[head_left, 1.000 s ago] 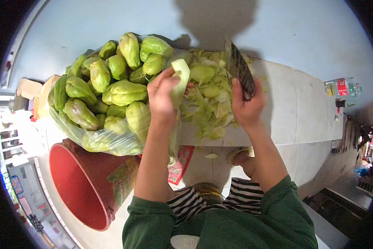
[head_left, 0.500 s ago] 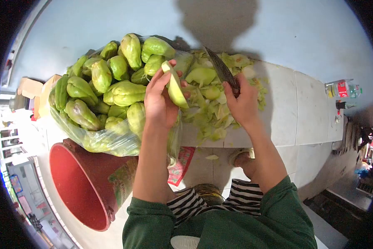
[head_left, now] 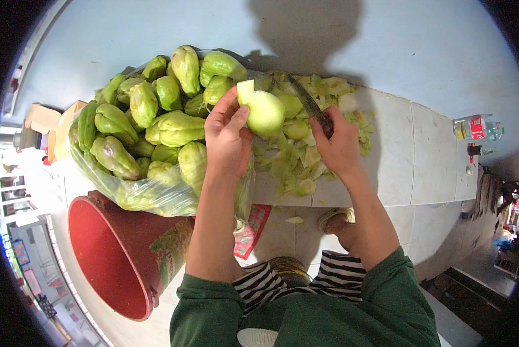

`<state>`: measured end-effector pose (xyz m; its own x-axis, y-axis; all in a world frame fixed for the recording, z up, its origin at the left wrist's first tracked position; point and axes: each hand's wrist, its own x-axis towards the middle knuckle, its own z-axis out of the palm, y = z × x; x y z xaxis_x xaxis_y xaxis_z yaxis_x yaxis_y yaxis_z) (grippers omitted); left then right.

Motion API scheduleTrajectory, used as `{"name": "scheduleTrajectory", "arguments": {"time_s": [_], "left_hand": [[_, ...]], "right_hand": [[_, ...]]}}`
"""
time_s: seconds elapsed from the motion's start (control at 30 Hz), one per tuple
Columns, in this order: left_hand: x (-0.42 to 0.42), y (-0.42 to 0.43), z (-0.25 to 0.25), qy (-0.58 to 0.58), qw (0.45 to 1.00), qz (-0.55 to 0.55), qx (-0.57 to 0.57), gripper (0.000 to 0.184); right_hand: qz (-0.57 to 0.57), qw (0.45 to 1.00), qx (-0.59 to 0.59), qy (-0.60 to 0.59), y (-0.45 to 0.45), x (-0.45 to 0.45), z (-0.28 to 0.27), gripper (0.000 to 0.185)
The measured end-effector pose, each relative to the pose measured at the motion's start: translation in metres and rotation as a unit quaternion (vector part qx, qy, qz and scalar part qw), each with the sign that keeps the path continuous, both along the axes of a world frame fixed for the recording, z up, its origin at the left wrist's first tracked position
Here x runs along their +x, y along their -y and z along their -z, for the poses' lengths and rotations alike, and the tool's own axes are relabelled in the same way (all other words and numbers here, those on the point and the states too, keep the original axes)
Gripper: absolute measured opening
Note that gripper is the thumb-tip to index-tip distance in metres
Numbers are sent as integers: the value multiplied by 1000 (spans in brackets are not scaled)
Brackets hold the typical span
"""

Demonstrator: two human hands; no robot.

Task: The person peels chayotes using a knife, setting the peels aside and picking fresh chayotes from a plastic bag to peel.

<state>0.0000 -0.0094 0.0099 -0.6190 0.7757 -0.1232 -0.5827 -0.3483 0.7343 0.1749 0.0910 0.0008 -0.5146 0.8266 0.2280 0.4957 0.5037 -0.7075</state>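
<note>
My left hand (head_left: 229, 134) grips a pale, peeled chayote (head_left: 266, 114) near its squared-off end, with the rounded side facing me. In my right hand (head_left: 340, 143) is a knife (head_left: 309, 102), its dark blade pointing up and to the left, apart from the chayote. Below both hands, green peelings (head_left: 303, 168) and several chayote pieces (head_left: 296, 129) are spread over the tiled ledge. Left of my left hand, a clear plastic bag (head_left: 161, 199) bulges with unpeeled chayotes (head_left: 175, 128).
A red bucket (head_left: 106, 260) lies tipped below the bag, its mouth facing left. Plastic bottles (head_left: 478, 127) lie at the ledge's far right end, against the wall (head_left: 421, 46). Cardboard boxes (head_left: 63, 124) stand behind the bag at left.
My left hand has turned the chayote, so its broad rounded face shows instead of its narrow side. The knife has shifted slightly, still held in my right hand.
</note>
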Motion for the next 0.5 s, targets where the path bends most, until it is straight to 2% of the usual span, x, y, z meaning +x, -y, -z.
{"name": "scheduleTrajectory", "arguments": {"time_s": [0.07, 0.27, 0.33, 0.43, 0.5], "left_hand": [[0, 0, 1, -1, 1000, -2, 1, 34], [-1, 1, -1, 4, 1000, -9, -7, 36], [-1, 1, -1, 2, 1000, -11, -11, 35], [-2, 0, 0, -3, 1000, -15, -21, 33], [-2, 1, 0, -5, 999, -16, -28, 33]], "right_hand": [[2, 1000, 9, -14, -1, 0, 1, 24], [3, 998, -25, 62, -1, 2, -2, 22], [28, 992, -17, 123, -1, 2, 0, 31], [17, 990, -9, 137, -3, 4, 0, 42], [20, 992, 6, 127, -4, 6, 6, 42]]}}
